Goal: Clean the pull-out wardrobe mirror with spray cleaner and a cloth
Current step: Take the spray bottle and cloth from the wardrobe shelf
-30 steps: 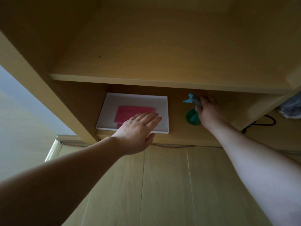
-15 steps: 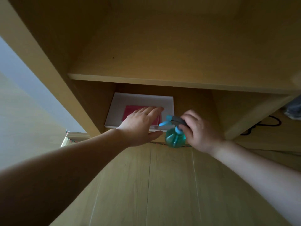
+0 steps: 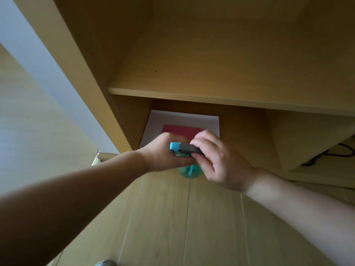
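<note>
both hands (image 3: 221, 160) wrapped on spray bottle (image 3: 189, 170) | fingers (image 3: 201, 143) curled over head | arms extended

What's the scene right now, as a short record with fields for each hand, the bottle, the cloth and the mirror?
right hand: grip on the grey sprayer head of the spray bottle
left hand: closed around the bottle's neck, below the sprayer
spray bottle: green, held in front of the lower shelf, above the wooden floor
cloth: pink, lying on a white tray in the lower shelf
mirror: not in view
</note>
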